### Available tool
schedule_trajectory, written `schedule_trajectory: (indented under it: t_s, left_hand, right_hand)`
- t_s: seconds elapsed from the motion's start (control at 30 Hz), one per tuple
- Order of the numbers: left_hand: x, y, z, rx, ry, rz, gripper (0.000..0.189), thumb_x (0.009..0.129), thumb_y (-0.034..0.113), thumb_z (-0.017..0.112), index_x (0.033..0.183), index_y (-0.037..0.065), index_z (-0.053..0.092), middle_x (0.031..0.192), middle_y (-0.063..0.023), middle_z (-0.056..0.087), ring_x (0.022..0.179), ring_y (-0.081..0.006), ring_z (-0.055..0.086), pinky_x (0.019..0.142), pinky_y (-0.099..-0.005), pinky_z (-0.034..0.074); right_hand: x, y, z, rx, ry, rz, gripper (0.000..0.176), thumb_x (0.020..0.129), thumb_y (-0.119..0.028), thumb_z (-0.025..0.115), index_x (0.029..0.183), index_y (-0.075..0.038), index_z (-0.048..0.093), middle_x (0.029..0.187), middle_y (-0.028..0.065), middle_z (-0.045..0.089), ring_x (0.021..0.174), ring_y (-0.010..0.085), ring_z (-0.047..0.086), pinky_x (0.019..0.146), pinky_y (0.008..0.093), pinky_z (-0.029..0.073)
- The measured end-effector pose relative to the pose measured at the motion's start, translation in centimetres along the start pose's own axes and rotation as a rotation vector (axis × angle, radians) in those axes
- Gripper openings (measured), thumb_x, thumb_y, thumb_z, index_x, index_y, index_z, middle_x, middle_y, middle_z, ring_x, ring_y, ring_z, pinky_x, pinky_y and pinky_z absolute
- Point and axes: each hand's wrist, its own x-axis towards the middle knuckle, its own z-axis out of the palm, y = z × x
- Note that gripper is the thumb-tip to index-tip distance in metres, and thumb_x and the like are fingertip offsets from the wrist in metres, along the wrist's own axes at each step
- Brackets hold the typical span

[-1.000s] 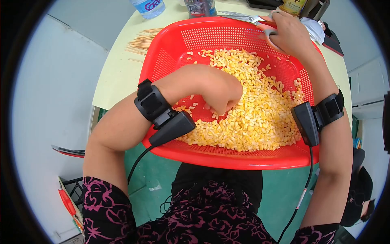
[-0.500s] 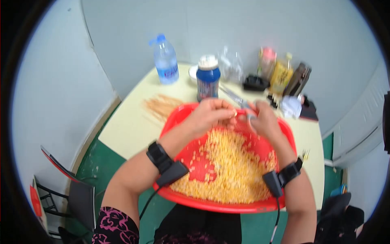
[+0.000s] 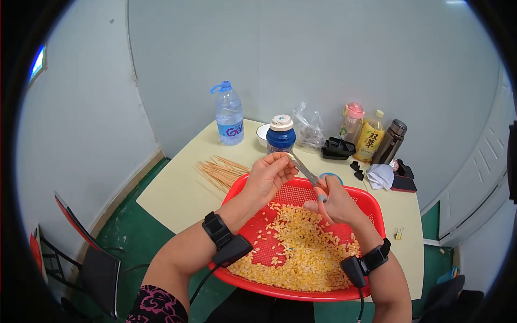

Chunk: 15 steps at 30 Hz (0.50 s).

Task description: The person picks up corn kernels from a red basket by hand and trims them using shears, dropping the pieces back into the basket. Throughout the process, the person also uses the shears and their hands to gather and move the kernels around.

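My left hand (image 3: pixel 269 176) pinches a small pale corn kernel (image 3: pixel 291 156) between thumb and fingertips, above the far side of a red plastic basket (image 3: pixel 378 215). My right hand (image 3: pixel 340 201) grips a pair of scissors (image 3: pixel 305 170) by its orange handles. The blades point up and to the left, with their tips at the kernel; whether they are parted is hard to tell. A heap of yellow corn kernels (image 3: pixel 309 258) covers much of the basket's floor, with some scattered at its left.
Thin wooden skewers (image 3: pixel 222 171) lie left of the basket. Behind stand a large water bottle (image 3: pixel 230 116), a blue jar (image 3: pixel 281 134), a plastic bag (image 3: pixel 309 129), a black container (image 3: pixel 338 148), a yellow drink bottle (image 3: pixel 369 139) and a dark flask (image 3: pixel 390 141). A chair (image 3: pixel 97 269) is at left.
The scissors' blades have come down from beyond the basket to the kernel in my left hand. My head view has tilted upward, so the table sits lower.
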Motion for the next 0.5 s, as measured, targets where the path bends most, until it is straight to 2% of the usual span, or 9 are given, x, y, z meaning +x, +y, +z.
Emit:
schedule_trajectory:
  t_s: [0.17,0.5]
  left_hand:
    - [-0.08,0.04,0.26,0.055,0.003,0.039,0.009,0.089,0.009,0.052,0.097,0.004,0.055,0.092,-0.0090,0.062,0.080,-0.0158,0.059,0.077,-0.0309,0.050]
    - [-0.16,-0.28,0.51,0.133,0.037,0.029,0.009,0.090,0.008,0.049,0.096,0.003,0.054,0.087,-0.0064,0.060,0.078,-0.0139,0.058,0.075,-0.0299,0.049]
  right_hand:
    - [-0.04,-0.82,-0.25,-0.056,0.022,0.057,0.067,0.062,-0.051,0.077,0.088,0.003,0.047,0.086,0.0171,0.051,0.080,0.0318,0.055,0.069,0.0381,0.044]
    - [0.01,-0.66,-0.42,-0.044,0.035,0.096,0.065,0.060,-0.051,0.078,0.086,0.003,0.050,0.086,0.0171,0.053,0.081,0.0320,0.057,0.069,0.0383,0.045]
